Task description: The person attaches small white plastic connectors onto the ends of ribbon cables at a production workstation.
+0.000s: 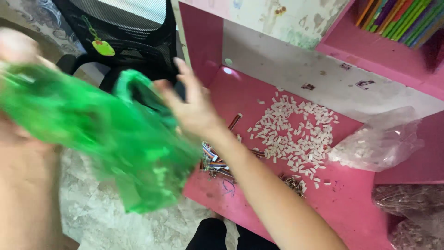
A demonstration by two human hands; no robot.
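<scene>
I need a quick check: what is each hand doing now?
Left hand: blurred, grips the top of the green plastic bag.
Right hand: fingers spread, at the bag's other edge; grip cannot be told.

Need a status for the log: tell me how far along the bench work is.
Done: white connector pieces lie spread on the pink desk, wire bundles beside them. In hand: both hands, left hand and right hand, grip a green plastic bag. Left: clear bags remain unemptied.
</scene>
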